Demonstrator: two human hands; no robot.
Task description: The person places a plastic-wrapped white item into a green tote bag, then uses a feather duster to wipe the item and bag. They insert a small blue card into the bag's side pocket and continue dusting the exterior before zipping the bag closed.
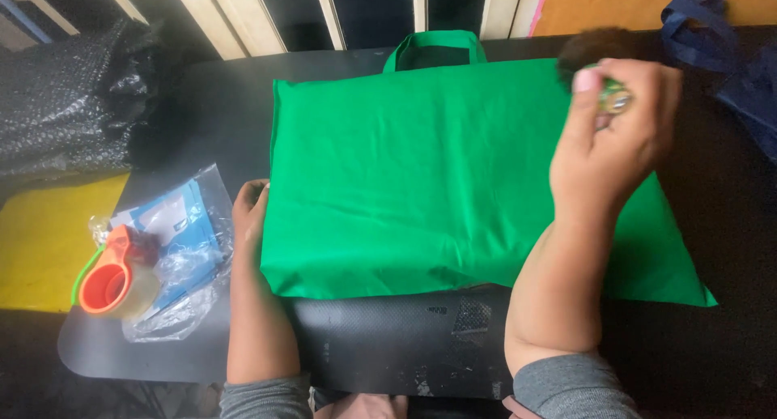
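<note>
A bright green fabric bag [421, 176] with a loop handle at its far edge lies flat on a black table [202, 111]. My left hand [248, 211] rests against the bag's left edge, fingers curled at the fabric. My right hand [615, 136] hovers over the bag's right upper corner, closed around a small brush-like thing [603, 63] with a dark bristly head and a green and shiny handle. Part of that thing is hidden inside my fist.
An orange tape dispenser [117, 277] sits on clear plastic packets with blue contents [178, 241] at the left. A yellow surface [40, 241] lies beyond it. Black bubble wrap [73, 103] is at the far left, dark blue fabric [720, 46] at the far right.
</note>
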